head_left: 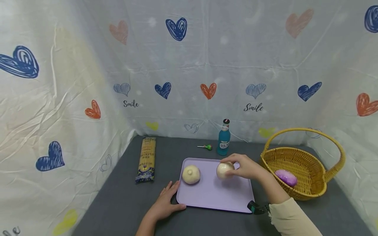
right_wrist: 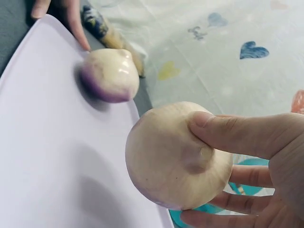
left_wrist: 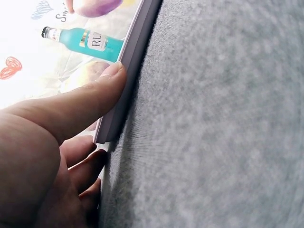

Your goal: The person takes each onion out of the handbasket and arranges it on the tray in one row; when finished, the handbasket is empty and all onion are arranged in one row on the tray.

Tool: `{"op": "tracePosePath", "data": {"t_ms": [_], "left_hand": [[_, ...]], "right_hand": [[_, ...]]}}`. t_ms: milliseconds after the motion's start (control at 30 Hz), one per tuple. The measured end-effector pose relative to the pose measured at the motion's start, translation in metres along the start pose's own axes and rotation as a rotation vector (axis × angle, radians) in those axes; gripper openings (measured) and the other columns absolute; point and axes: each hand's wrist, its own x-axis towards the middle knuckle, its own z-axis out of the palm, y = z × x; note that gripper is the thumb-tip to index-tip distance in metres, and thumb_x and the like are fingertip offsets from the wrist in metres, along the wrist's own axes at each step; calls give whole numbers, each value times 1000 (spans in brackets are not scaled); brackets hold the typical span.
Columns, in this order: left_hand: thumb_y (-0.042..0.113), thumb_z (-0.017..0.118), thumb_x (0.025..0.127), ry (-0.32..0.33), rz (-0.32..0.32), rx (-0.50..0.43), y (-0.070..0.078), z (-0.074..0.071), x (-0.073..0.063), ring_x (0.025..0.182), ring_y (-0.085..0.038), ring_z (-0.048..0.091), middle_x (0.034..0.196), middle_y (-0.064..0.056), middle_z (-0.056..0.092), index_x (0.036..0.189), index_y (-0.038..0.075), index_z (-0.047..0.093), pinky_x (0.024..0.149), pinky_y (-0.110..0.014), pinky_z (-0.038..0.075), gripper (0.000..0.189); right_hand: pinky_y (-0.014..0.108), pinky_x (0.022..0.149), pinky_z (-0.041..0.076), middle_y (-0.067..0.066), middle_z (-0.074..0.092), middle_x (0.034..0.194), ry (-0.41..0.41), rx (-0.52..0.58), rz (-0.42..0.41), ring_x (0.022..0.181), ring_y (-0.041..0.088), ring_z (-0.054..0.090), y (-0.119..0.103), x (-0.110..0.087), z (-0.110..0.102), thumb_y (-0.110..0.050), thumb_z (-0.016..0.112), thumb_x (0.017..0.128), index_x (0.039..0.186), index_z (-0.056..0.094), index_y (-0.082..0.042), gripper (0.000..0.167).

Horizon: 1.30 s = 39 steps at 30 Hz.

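My right hand holds a round white turnip above the right half of a lilac tray. In the right wrist view the thumb lies by the stub of this turnip, with the other fingers behind it. A second turnip, white with a purple underside, sits at the left of the tray. My left hand rests at the tray's near left corner, fingers spread along the left side. Its thumb presses on the front rim in the left wrist view.
A wicker basket with a tall handle stands to the right, with a purple oval thing inside. Behind the tray are a blue bottle and a green lollipop. A yellow-and-blue packet lies at the left.
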Motion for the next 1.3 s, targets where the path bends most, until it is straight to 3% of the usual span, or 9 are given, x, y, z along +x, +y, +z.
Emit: {"op": "tracePosePath", "data": {"t_ms": [100,367,567,800,1067,1300], "left_hand": [[47,83,79,2,7,-7,1,0,-1,154,-47,10,166,-15,28,161,20,30,115,-77,9,102],[46,84,79,5,8,-3,2,1,-3,153,-48,11,165,-14,29,161,19,30,114,-77,10,102],[46,84,79,7,16,-6,1,1,-3,154,-46,11,165,-13,30,161,18,30,116,-75,9,101],[47,83,79,4,10,-6,1,1,-2,154,-46,11,165,-14,29,161,18,30,115,-77,10,102],[47,84,79,5,17,-11,2,0,0,154,-45,10,166,-15,28,161,17,30,116,-75,9,102],[46,84,79,4,2,-7,2,1,-2,154,-47,10,166,-16,27,161,18,30,115,-76,10,102]], "right_hand": [[36,82,51,0,70,121,-14,12,3,104,19,61,0,5,7,-35,81,86,127,72,-21,45],[51,87,54,0,70,120,-55,44,19,100,15,61,-2,13,24,-34,81,85,128,71,-19,46],[41,82,52,2,71,123,-73,40,37,99,17,61,-5,16,30,-35,80,86,126,72,-19,44],[42,83,52,6,69,128,-129,56,40,100,19,60,-4,21,37,-36,77,89,130,70,-12,48],[32,75,49,8,68,130,-155,63,73,91,18,59,-4,28,42,-41,68,96,137,63,-7,53],[34,80,51,10,65,133,-179,62,82,95,17,59,0,29,46,-35,81,86,142,58,-5,67]]}}
